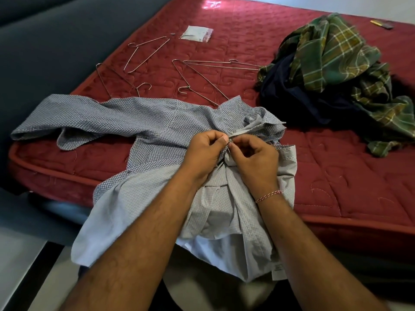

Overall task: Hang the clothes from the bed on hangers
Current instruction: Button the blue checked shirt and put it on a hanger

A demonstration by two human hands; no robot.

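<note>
A grey-blue dotted shirt (pixel 139 122) lies spread over the near edge of the red mattress (pixel 336 171), its lower part hanging off toward me. My left hand (pixel 205 151) and my right hand (pixel 253 159) meet at the shirt's front just below the collar, each pinching the fabric edge between thumb and fingers. Several wire hangers lie on the mattress behind the shirt; one hanger (pixel 146 52) lies far left, another hanger (pixel 215 65) points toward the clothes pile. A hanger hook (pixel 184 89) sits just above the shirt's shoulder.
A heap of clothes at the right holds a green plaid garment (pixel 332 50) over a dark navy garment (pixel 298 95). A small clear plastic bag (pixel 196 33) lies at the back. A dark grey sofa (pixel 56 48) borders the mattress on the left.
</note>
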